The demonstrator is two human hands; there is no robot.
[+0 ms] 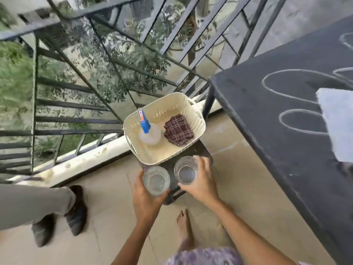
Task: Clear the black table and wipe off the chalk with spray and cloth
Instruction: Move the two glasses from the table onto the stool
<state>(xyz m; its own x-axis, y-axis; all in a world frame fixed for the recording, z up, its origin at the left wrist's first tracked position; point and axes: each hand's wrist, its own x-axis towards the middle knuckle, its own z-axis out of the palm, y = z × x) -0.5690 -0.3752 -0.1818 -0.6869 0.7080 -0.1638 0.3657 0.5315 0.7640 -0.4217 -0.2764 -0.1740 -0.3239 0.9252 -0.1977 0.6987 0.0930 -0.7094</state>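
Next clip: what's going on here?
A person holds a clear glass in each hand: the left hand grips the left glass, the right hand grips the right glass, both at a dark stool beside the black table. The cream basket on the stool holds the spray bottle and the checked cloth, neither picked up yet. Chalk loops and a white sheet lie on the table.

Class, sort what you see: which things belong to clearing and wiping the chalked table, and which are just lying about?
Belong: black table, spray bottle, checked cloth, one glass in left hand, other glass in right hand, white sheet on the table.
Just about: cream basket, dark stool, railing, bystander's shoes.
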